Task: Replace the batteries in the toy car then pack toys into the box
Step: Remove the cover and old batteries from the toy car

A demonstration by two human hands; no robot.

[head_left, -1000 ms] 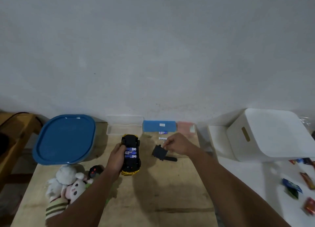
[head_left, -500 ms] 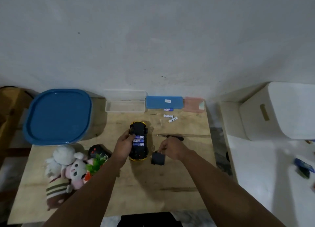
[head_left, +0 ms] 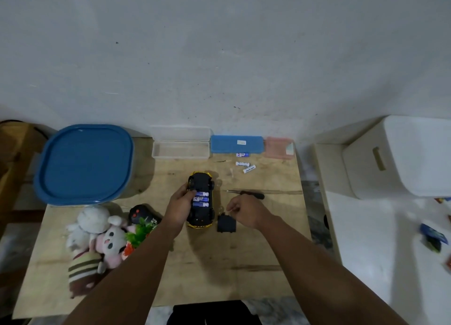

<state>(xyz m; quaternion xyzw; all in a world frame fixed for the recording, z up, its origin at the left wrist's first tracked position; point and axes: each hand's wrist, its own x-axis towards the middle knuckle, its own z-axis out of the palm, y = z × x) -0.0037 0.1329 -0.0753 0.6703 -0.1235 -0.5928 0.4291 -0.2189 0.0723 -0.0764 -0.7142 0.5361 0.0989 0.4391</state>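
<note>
- A person's left hand grips the toy car on its side edge; the car lies belly-up on the desk, so the open bay with three blue batteries faces the ceiling, seemingly held steady for closing.
- The right hand hovers just right of the car, its fingers drawn together in a pinch on something small and pale; what it is cannot be made out, though a cover screw is a fair guess.
- The black battery cover lies flat directly under those pinching fingers, apart from the car, probably kept within reach for refitting.
- A screwdriver rests just beyond the right hand, tip pointing toward the car.
- Three loose batteries sit farther out past the screwdriver, well clear of both hands, likely the spent set.
- Left of the gripping hand wait the remote control and a heap of plush toys; farther left and back stands the box with its blue lid on, so packing looks not yet begun.
</note>
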